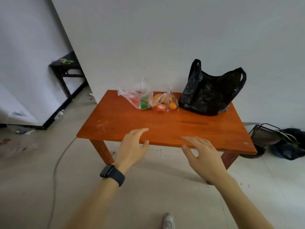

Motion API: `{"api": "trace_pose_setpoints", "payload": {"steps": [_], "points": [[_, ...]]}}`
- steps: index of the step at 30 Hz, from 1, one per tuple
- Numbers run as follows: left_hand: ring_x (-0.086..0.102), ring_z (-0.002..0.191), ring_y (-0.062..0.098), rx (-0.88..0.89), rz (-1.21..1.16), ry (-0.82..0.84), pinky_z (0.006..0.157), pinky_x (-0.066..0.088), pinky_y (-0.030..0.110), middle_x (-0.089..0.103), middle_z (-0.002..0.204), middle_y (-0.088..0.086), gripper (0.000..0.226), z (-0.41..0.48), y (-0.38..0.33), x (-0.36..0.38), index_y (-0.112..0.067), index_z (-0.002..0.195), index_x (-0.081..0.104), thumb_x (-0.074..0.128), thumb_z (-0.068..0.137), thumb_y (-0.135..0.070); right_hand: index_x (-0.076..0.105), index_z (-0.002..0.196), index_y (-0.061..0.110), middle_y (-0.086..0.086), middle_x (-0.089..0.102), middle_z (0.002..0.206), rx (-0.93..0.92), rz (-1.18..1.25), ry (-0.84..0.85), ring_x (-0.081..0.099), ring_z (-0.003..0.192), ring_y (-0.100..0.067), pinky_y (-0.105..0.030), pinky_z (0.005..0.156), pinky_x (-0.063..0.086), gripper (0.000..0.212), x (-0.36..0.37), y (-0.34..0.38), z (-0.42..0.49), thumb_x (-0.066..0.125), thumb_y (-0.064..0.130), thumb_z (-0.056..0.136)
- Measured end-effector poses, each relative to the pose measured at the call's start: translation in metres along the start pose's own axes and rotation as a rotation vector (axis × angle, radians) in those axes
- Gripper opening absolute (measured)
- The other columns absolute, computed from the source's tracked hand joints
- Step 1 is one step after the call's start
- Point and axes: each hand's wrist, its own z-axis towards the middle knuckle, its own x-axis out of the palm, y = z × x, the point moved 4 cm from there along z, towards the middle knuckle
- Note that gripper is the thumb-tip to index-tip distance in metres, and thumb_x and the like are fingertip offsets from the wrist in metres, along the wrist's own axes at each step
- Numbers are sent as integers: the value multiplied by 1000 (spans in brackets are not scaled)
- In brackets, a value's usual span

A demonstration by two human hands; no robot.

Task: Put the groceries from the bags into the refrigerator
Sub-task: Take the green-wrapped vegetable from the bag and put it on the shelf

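Black plastic bag [209, 95]: upright at the far right of the surface [165, 126], handles raised, contents hidden.
Clear bag of oranges [165, 103]: just left of the black bag, near the far edge.
Clear bag of red and green packets [138, 98]: beside the orange bag, furthest left of the three.
Left hand [133, 146]: fingers straight and relaxed over the near edge of the surface, holding nothing; ring [132, 133] on one finger, dark watch [112, 174] on the wrist.
Right hand [203, 154]: likewise spread and empty, apart from the left; contact with the surface cannot be told.
Wire basket [265, 134]: on the floor, right.
Dark side table [66, 66]: far left.
Shoe [168, 220]: bottom edge.
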Motion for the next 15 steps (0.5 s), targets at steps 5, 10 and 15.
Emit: {"api": "trace_pose_setpoints", "payload": {"steps": [5,10,15], "points": [[45,135,13,-87,24,4,105,43,30,48,147,-7,49,89,35,-4,-37,143,46,60,97,-37,51,141,38,14,54,143,11,47,85,42,137,-13,-30,110,34,41,27,-4,96,49,44,101],[47,133,13,-156,31,11,99,41,25,50,146,-8,48,161,71,-3,-37,143,46,60,97,-39,51,141,38,14,54,143,-7,54,174,44,136,-11,-29,110,36,42,59,-2,180,49,47,100],[42,136,12,-196,-9,82,97,38,20,48,147,-8,46,230,113,6,-39,142,46,58,98,-37,55,137,39,17,57,137,-34,77,218,48,130,-8,-20,104,35,38,96,5,252,53,44,99]]}}
